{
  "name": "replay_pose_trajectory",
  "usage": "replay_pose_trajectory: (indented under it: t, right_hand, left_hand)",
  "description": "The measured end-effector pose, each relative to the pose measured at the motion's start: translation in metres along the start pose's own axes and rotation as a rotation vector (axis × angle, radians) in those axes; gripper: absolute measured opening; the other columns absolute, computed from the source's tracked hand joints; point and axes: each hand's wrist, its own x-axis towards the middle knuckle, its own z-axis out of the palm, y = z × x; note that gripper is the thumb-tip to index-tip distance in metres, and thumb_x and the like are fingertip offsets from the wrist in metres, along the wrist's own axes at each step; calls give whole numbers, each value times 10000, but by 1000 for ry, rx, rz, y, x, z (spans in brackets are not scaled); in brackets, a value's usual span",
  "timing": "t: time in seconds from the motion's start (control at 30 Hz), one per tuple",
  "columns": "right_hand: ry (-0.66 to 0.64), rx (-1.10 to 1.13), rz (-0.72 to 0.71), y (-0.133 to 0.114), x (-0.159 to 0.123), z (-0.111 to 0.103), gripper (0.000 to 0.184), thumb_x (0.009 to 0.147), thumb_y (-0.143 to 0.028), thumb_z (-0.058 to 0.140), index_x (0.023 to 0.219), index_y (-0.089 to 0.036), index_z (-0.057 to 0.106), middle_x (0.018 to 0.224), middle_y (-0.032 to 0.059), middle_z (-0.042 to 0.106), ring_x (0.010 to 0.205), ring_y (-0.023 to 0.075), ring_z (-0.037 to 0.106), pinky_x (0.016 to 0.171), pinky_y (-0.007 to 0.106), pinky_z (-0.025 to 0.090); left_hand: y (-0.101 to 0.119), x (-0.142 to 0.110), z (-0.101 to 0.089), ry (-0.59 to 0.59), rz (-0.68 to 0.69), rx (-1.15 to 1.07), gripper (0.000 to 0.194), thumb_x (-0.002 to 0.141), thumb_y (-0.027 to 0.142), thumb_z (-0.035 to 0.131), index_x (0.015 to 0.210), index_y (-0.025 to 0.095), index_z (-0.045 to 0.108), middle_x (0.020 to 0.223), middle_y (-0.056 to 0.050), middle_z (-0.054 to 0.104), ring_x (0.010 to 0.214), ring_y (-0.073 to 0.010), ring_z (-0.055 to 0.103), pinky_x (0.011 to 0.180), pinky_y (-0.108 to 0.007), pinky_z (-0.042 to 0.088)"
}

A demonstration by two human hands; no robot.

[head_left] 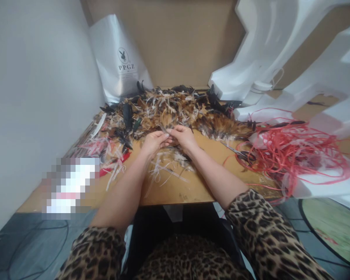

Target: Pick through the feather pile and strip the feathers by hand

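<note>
My left hand (pixel 155 143) and my right hand (pixel 183 137) meet over the middle of the table, fingertips pinched close together. Between them is a small brown feather (pixel 163 127), its tip pointing up and away from me. Just beyond my fingers spreads a big heap of brown and black feathers (pixel 154 102). Below my hands, pale feather scraps and thin white strips (pixel 160 169) lie on the tabletop. My fingers partly hide the lower end of the feather.
Scissors (pixel 245 154) lie right of my hands, beside a tangle of red plastic string (pixel 300 151). A white printed bag (pixel 116 58) stands at the back left. Pink and white strips (pixel 97 146) lie left on the wooden table (pixel 192 190). White panels (pixel 262 50) rise at the right.
</note>
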Motion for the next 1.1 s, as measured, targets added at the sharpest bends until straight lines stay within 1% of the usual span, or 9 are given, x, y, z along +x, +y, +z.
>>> replay_pose_trajectory:
  t: [0.17,0.23,0.37,0.63,0.7,0.8,0.87,1.03,1.1]
  right_hand:
    - [-36,-21,-43,0,1,-1,314,554,-417,732,585,-163,550,533,-52,539,499,71,466,511,203,368]
    - [-30,-55,-61,-1,1,-2,307,563,-409,725,571,-162,543,520,-54,523,493,69,455,510,203,363]
    - [-26,-90,-72,-5,0,-4,277,576,-371,716,562,-156,541,515,-51,522,486,65,443,499,198,343]
    - [-96,-97,-69,-7,1,-8,282,587,-373,720,572,-154,542,507,-56,511,482,62,445,490,193,344]
    - [-117,-81,-70,-8,1,-10,271,595,-385,719,621,-157,575,546,-49,547,505,66,474,520,197,382]
    - [-146,-116,-112,-10,2,-12,284,611,-367,714,794,-163,639,709,-12,644,621,95,565,641,231,460]
    - [-160,-241,-201,-10,1,-12,312,634,-355,700,873,-162,646,800,18,670,695,122,599,695,258,478]
    - [-130,-776,-568,-6,-1,-13,259,743,-303,605,965,-176,644,895,51,672,809,160,603,755,278,449]
    - [-131,-931,-628,-5,-2,-14,225,761,-283,580,950,-179,645,893,52,669,814,166,594,744,270,431]
  left_hand:
    - [-4,3,0,9,51,37,246,576,268,758,721,98,655,643,-43,671,550,-69,602,538,-161,469]
    - [-5,4,1,10,60,51,237,572,267,757,702,99,653,632,-42,668,534,-69,596,537,-168,471]
    - [-3,2,3,13,63,74,224,573,260,754,686,93,654,625,-47,668,529,-75,599,537,-174,480]
    - [-4,-1,5,8,44,59,200,596,238,747,682,84,652,627,-58,671,536,-92,618,544,-182,496]
    - [-3,-1,4,7,23,11,180,624,227,733,700,85,651,644,-63,676,563,-99,631,553,-179,496]
    - [1,0,1,18,-12,-101,139,667,203,709,728,92,650,666,-62,679,613,-102,647,574,-171,493]
    - [2,2,-3,26,-27,-165,119,684,184,696,754,96,656,688,-57,684,625,-94,647,593,-172,496]
    - [2,4,-10,18,-85,-185,136,674,150,700,794,92,678,819,-76,701,698,-102,651,673,-211,513]
    - [2,3,-10,23,-114,-169,134,663,149,708,782,95,677,824,-77,700,714,-107,651,696,-223,511]
